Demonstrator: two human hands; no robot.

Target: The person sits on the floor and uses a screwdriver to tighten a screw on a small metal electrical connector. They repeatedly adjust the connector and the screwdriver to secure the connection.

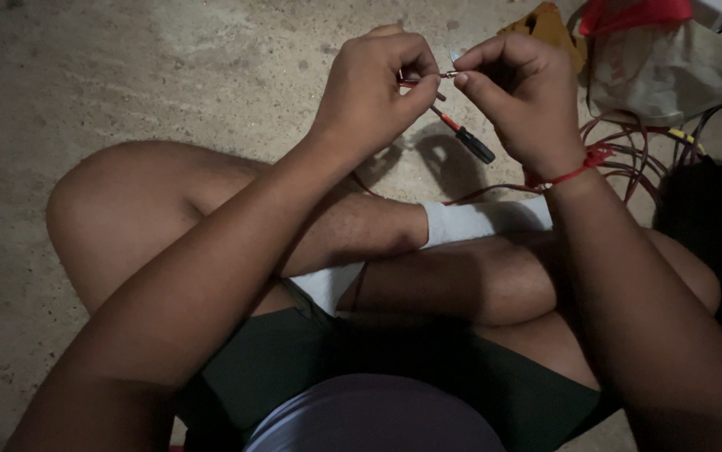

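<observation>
Crossed bare legs (361,251) sit nearest, below the 2 raised hands. Left hand (373,88) and right hand (520,92) each pinch an end of a thin wire (446,74), stretched roughly level between them; its twisting looks underway, unfinished. Beneath them, a screwdriver (461,134) lies diagonally.

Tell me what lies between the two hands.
In the head view, a short bare metal wire end bridges the gap between the left hand and right hand; on the floor below lies a screwdriver.
</observation>
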